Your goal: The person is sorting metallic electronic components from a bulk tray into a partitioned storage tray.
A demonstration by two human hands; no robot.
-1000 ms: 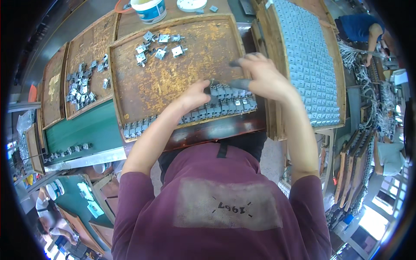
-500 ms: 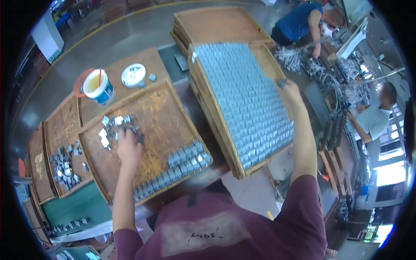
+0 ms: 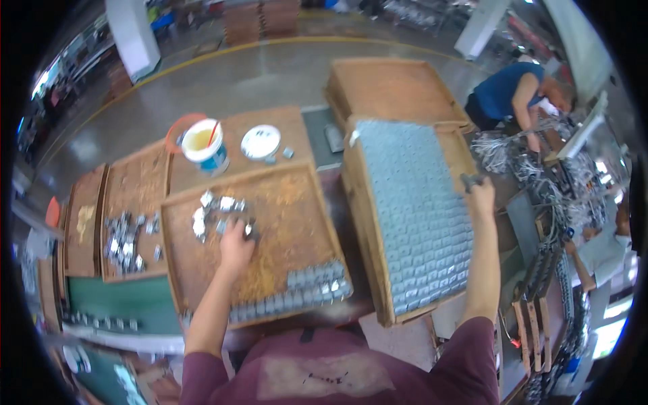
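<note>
My left hand is over a wooden tray, with fingers closed around a small shiny metal part. Just beyond it lies a loose cluster of similar parts. Neat rows of grey metal parts run along the tray's near edge. To the right, my right hand pinches a small grey metal piece at the right side of a tall stack of trays. The top tray there is covered by tightly packed grey square pieces, with bare wood along its far right.
Behind the left tray stand a white bucket with a red stick and a round white lid. Another tray at left holds loose metal parts. Two co-workers, one in a blue top, work at the right among bundled parts.
The view has tilted up, so everything sits lower and further right. My left hand has drawn slightly back from the loose parts; my right hand stays by the far right of the packed tray.
</note>
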